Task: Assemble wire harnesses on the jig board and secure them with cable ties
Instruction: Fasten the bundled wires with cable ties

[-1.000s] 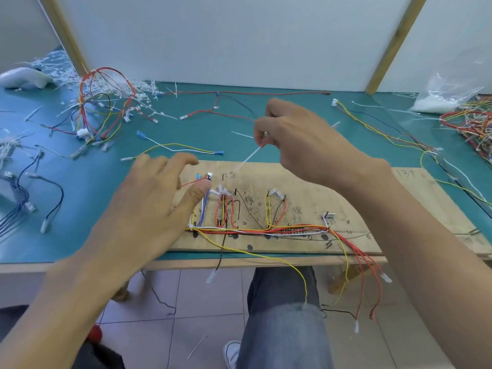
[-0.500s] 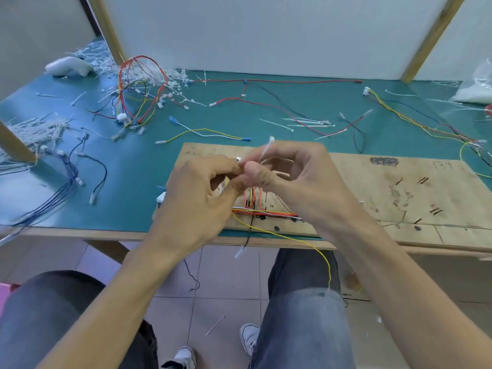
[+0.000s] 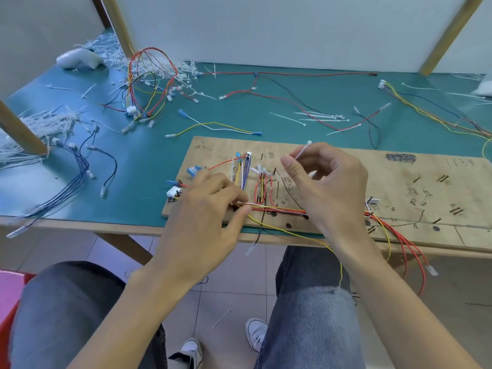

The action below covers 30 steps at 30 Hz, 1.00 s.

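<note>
Grey floor tiles (image 3: 234,288) are showing nearest, between the person's jeans-clad knees. Just beyond them, a teal desk (image 3: 149,161) is carrying the wooden jig board (image 3: 399,187), which is lying flat along its near edge. The left hand (image 3: 205,217) is pinching the wire bundle (image 3: 279,209) between thumb and fingertips where it is running along the near side of the board. To its right and apart from it, the right hand (image 3: 330,187) is hovering over the board, gripping a white cable tie (image 3: 302,151) in curled fingers, the tie's head pointing far and up. Farther back, loose ties (image 3: 319,117) are lying scattered on the desk. A coiled harness (image 3: 149,83) is standing at far left before a pale wall panel (image 3: 266,27).
</note>
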Each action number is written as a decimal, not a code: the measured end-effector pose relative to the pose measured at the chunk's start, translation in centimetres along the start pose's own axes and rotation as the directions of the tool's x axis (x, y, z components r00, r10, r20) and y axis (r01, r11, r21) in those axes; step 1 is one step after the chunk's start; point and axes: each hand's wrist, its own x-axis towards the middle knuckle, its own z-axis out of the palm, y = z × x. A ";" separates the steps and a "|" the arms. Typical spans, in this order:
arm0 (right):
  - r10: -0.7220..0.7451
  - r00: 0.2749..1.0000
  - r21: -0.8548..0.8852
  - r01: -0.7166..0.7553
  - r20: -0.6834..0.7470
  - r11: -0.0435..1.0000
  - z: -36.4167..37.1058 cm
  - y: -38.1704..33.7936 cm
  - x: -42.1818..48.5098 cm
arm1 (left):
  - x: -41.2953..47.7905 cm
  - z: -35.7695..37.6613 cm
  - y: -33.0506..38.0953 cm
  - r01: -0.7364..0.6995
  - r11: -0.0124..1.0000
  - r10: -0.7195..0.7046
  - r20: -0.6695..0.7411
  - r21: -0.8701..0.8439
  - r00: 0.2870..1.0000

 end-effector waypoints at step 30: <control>0.097 0.995 -0.146 -0.101 -0.035 0.984 2.3 1.2 -2.3 | 6.8 -0.3 -0.2 0.190 0.974 -0.217 0.282 0.122 0.935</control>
